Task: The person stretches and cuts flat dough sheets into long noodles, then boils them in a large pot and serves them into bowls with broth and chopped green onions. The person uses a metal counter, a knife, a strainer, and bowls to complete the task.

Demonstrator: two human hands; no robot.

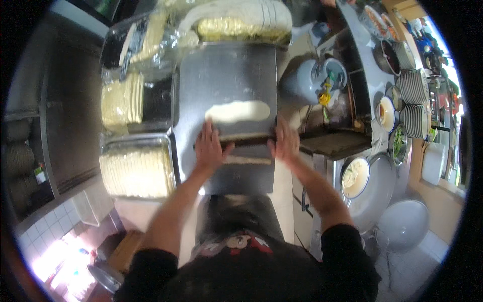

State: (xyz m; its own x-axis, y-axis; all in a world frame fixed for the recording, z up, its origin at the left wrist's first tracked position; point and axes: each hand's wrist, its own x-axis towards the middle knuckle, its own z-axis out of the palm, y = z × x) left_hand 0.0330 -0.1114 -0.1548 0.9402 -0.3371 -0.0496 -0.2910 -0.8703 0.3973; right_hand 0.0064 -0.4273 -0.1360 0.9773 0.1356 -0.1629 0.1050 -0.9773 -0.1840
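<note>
A flattened oblong sheet of pale dough (237, 111) lies on a metal work surface (230, 75) in front of me. Nearer my body, a dark rolling pin (249, 142) lies crosswise under both hands. My left hand (210, 147) holds its left end, the fingers stretched forward and close to the dough's left edge. At the right end, my right hand (285, 141) holds the pin near the surface's right edge. Both thumbs point inward along the pin. A thin light-coloured strip (247, 160), perhaps a wooden stick, rests on the near side. Motion blurs the hands.
Trays of pale dough slabs (136, 171) under clear film line the left side. A cloth (241, 13) covers more dough at the back. On the right stand a grey-blue bucket (309, 81), a bowl (355, 177) and stacked plates (413, 87).
</note>
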